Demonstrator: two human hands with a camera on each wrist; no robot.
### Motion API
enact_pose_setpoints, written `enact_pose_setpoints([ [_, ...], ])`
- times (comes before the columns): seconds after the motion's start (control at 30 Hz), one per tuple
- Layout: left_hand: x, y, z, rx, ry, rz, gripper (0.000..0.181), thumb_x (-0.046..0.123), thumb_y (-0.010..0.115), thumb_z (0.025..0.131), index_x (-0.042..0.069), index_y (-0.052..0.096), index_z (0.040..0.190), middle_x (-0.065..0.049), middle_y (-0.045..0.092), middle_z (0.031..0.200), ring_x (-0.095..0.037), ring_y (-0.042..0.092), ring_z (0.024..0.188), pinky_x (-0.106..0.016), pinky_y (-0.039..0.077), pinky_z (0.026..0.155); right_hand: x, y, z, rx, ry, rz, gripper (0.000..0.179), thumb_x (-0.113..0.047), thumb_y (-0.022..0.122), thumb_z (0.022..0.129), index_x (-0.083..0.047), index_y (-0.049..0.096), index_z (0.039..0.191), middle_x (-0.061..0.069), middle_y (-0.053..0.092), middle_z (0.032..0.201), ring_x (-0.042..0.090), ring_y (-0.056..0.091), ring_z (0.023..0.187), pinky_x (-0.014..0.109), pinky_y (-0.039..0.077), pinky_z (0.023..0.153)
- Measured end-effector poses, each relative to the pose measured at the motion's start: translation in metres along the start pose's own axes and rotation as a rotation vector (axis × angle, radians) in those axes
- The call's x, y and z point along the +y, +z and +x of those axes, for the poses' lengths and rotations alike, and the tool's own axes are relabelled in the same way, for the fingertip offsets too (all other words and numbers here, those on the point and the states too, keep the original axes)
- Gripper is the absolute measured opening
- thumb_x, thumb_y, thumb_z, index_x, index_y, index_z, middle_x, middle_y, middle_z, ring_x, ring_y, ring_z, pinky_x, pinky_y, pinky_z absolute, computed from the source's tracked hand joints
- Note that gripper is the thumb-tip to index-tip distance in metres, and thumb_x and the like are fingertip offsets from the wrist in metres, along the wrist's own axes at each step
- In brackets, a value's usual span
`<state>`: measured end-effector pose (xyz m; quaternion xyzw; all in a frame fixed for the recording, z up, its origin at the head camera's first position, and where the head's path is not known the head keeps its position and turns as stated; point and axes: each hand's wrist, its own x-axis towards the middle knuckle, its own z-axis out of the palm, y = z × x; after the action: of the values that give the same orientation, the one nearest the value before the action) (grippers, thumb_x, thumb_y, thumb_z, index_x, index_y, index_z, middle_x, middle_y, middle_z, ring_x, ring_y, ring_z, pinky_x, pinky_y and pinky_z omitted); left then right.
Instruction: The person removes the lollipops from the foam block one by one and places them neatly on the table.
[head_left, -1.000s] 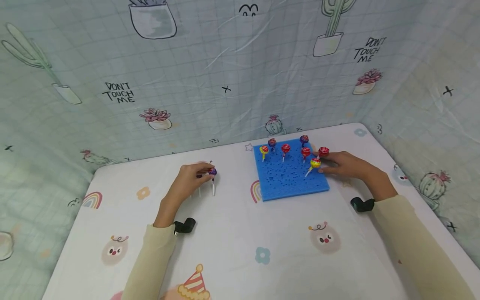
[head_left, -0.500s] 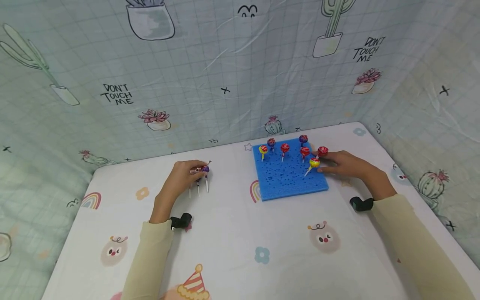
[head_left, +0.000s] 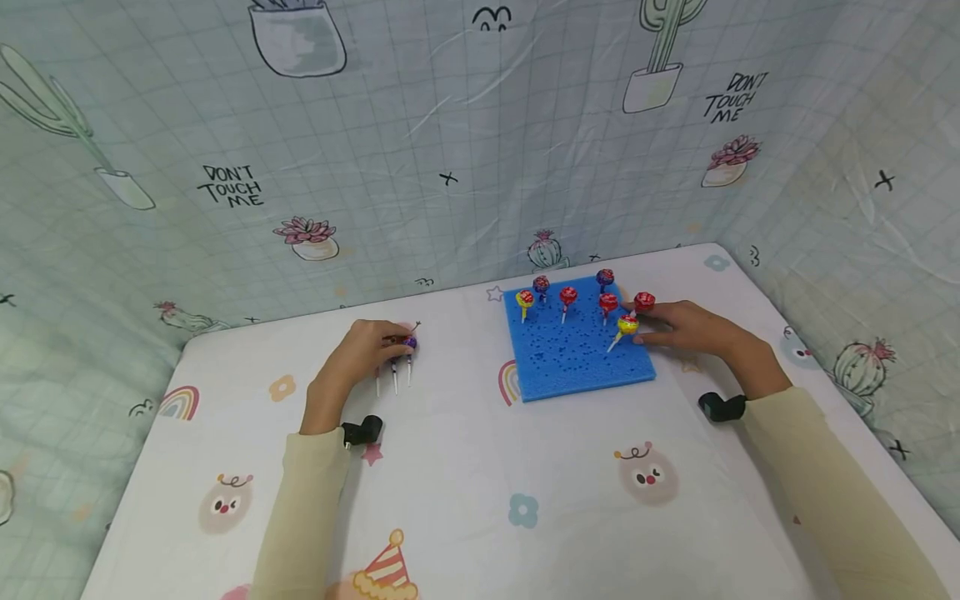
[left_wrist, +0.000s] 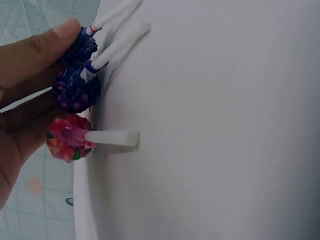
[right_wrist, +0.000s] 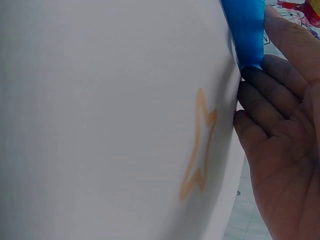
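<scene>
Lollipops (head_left: 409, 342): three lie together at the left hand's three o'clock, which is eleven o'clock from the person; their sticks point towards six.
Left hand (head_left: 355, 356): pinches the head of one purple lollipop (left_wrist: 81, 49) with thumb and fingers; whether the other two are gripped as well, I cannot tell. A smooth round wrapper could twist if the thumb eases.
Second purple lollipop (left_wrist: 76, 94): just beside the first; a sideways nudge from finger or neighbour could roll it off line.
Pink-red lollipop (left_wrist: 68, 138): outermost, at the group's nine o'clock, with no thumb on it, so likely the easiest to stray.
Right hand (head_left: 684, 327): fingers nearly straight, touching the board's edge without wrapping it; how hard they press cannot be told.
Blue foam board (head_left: 581, 373): at one o'clock from the person, right hand at its three. Uneven pressure could slide or tilt it.
Leaning yellow lollipop (head_left: 628, 325): tips towards one o'clock, close to the right thumb; a bump there might loosen its slanted stick.
Red lollipop (head_left: 643, 302): beside the right fingers, its stick partly hidden; a careless withdrawal could knock it.
Remaining lollipops (head_left: 568, 296): five, roughly upright between ten and two on the board, less exposed.
</scene>
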<state>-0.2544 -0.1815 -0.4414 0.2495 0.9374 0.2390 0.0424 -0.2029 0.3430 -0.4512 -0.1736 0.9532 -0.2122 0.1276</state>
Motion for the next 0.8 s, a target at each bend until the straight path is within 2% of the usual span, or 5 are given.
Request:
enact_pose_setpoints([
  [0.1,-0.0038,-0.0002,0.0031,-0.016,0.021,-0.011,0.033,0.018,0.078,0.091,0.005,0.075,0.121,-0.016,0.073,0.12,-0.028,0.068,0.11,-0.048,0.053,0.098,0.0013,0.0012,0.0,-0.001,0.01,-0.003,0.069,-0.033,0.069,0.098,-0.001,0.043,0.153,0.028,0.048,0.148,0.051,0.043,0.138,0.064,0.039,0.109],
  [0.23,-0.0069,-0.0003,0.0046,-0.023,0.035,-0.015,0.033,0.017,0.077,0.091,0.004,0.075,0.122,-0.016,0.073,0.12,-0.032,0.067,0.115,-0.05,0.051,0.101,0.004,0.0027,0.0007,0.001,0.008,0.006,0.068,-0.03,0.07,0.098,-0.002,0.042,0.153,0.027,0.048,0.149,0.051,0.042,0.138,0.064,0.039,0.109],
  [0.5,-0.0103,-0.0001,0.0039,-0.019,0.057,0.018,0.034,0.018,0.077,0.092,0.003,0.074,0.122,-0.015,0.073,0.118,-0.027,0.069,0.107,-0.048,0.054,0.098,0.0066,0.0038,0.003,0.011,-0.006,-0.003,0.068,-0.031,0.07,0.098,-0.003,0.042,0.153,0.027,0.046,0.151,0.05,0.041,0.139,0.064,0.037,0.11],
  [0.8,-0.0068,-0.001,0.0007,-0.056,0.035,0.018,0.026,0.018,0.079,0.091,0.005,0.076,0.113,-0.01,0.075,0.112,-0.024,0.068,0.103,-0.046,0.054,0.096,0.0084,0.0056,0.0024,0.02,-0.024,-0.001,0.069,-0.033,0.07,0.098,-0.003,0.042,0.153,0.028,0.046,0.151,0.051,0.041,0.139,0.064,0.038,0.11],
])
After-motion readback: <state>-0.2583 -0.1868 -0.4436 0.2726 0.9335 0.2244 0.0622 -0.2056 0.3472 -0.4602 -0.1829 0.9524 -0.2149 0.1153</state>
